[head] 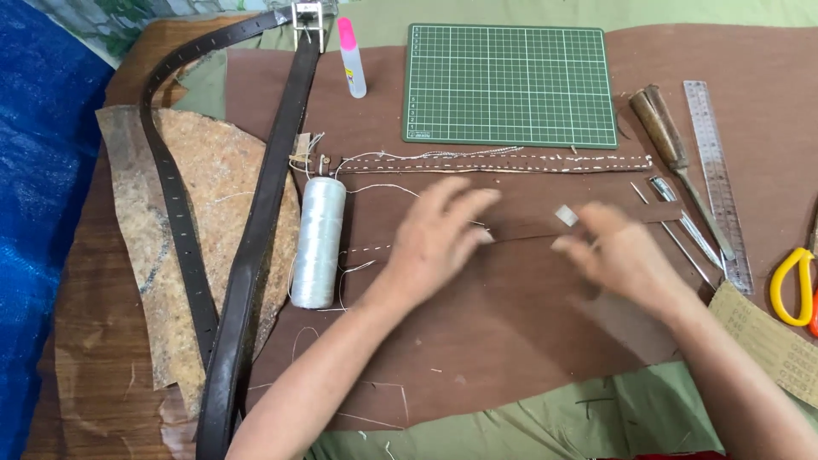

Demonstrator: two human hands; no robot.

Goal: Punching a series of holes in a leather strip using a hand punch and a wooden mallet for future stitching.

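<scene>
1. A narrow brown leather strip lies flat on a large brown leather sheet, running under and between both hands.
2. The left hand rests on the strip's left part, fingers spread and blurred, holding nothing.
3. The right hand hovers over the strip's right part, fingers loosely curled and blurred; a small pale piece shows at its fingertips, but whether it is gripped cannot be told.
4. Just beyond both hands lies a second strip with white stitching along its edges.
5. Left of the left hand stands a spool of white thread lying on its side, and further left a dark belt loops over a round stone slab.
6. Beyond the stitched strip sit a green cutting mat and a glue tube with a pink cap.
7. Right of the right hand lie thin metal tools, a wooden-handled awl, a steel ruler, yellow-handled scissors and sandpaper.
8. A wooden tabletop carries everything.
</scene>
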